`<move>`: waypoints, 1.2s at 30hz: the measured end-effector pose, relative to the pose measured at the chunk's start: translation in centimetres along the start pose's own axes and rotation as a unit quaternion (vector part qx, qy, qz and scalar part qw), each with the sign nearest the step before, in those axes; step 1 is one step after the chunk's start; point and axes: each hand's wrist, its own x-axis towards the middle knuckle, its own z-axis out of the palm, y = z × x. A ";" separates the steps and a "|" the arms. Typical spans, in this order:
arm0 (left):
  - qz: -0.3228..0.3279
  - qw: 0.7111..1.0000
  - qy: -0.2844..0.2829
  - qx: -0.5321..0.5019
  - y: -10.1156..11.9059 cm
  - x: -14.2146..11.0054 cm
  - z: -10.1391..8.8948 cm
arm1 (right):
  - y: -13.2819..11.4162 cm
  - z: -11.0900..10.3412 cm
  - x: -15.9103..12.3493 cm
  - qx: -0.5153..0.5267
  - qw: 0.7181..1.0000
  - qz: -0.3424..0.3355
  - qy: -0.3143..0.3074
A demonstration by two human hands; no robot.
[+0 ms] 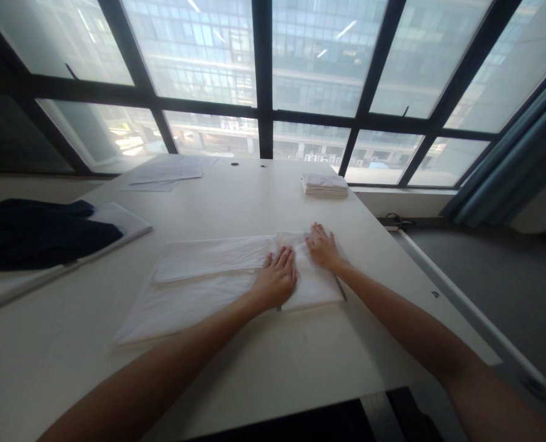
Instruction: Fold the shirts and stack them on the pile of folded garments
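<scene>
A white cloth garment (199, 298) lies partly folded across the middle of the table, with a long strip doubled over along its far side. Its right end is turned over into a flap. On the left edge of that flap rests my left hand (277, 279), palm down with the fingers stretched out. Lying flat near the far right corner of the flap is my right hand (322, 247), its fingers a little spread. Both hands press on the fabric without gripping it. What kind of garment it is I cannot tell.
A folded white stack of cloth (324, 185) sits at the table's far right. Paper sheets (166, 172) lie at the far left. Dark blue clothing (37, 233) rests on a white padded board (129, 222) at left. The white table (236, 209) ends before large windows.
</scene>
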 end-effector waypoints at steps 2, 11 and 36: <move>0.003 1.000 0.004 -0.001 0.0 0.0 0.1 | -0.4 0.5 0.5 0.012 0.999 -0.034 -0.021; 0.000 1.000 -0.009 -0.013 0.0 0.2 -0.2 | 1.0 -1.2 -0.6 -0.026 0.997 0.062 0.036; -0.148 0.927 0.122 -0.321 -6.6 5.4 1.1 | -1.7 -1.3 -11.0 0.035 0.992 -0.123 -0.023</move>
